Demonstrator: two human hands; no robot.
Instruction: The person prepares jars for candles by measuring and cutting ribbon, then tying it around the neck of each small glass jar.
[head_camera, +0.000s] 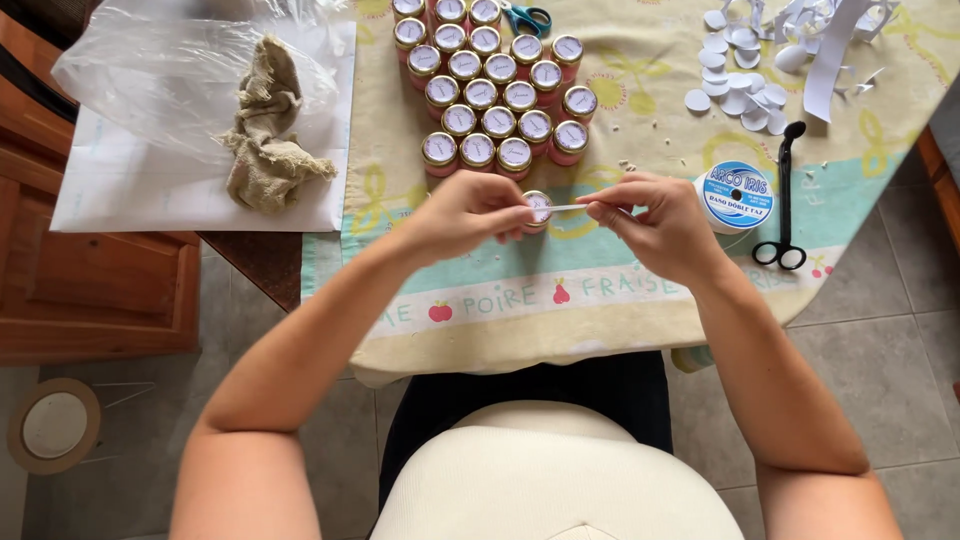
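I see left hand (465, 212) pinching small jar (538, 207) above tablecloth (620, 300); right hand (655, 222) gripping thin white strip (567, 208) against jar lid. Hands close together, near table's front edge. Open cloth below hands, toward edge. Behind: tight cluster of glass jars (495, 95), round labelled lids. Right: tape roll (735, 195), black scissors (785, 195), paper circles (740, 75). Left: crumpled burlap (270, 130) under clear plastic.

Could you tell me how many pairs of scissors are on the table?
2. A teal-handled pair lies at the frame's top edge beside the jars; a black pair lies right of the tape roll. More may be hidden.
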